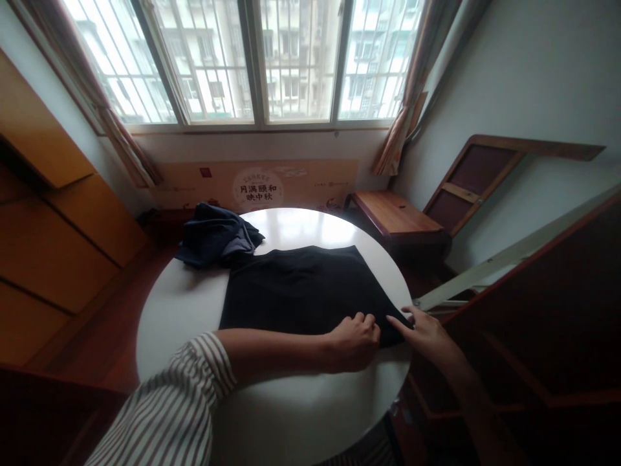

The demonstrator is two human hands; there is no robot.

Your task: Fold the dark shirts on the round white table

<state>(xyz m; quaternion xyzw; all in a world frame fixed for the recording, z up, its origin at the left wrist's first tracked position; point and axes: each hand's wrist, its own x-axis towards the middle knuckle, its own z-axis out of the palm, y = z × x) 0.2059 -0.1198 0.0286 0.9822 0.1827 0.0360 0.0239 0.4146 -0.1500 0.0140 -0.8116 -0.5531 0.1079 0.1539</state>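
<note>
A black garment (295, 291) lies spread flat on a round white table (179, 304); its exact kind cannot be made out. My left hand (355, 340) reaches across its near edge, fingers curled down and closed on the cloth close to the right side. Just to the right, my right hand (429, 333) holds the garment's near right corner between thumb and fingers, at the table's rim. A crumpled dark navy garment (213, 234) sits in a heap at the table's far left, touching the black garment's far left corner.
A low wooden bench (398, 213) stands behind the table on the right. A wooden chair-like frame (478, 178) leans near the right wall. Dark wooden furniture (548, 323) fills the right side, yellow cabinets (53, 226) the left. Barred windows (295, 65) are ahead.
</note>
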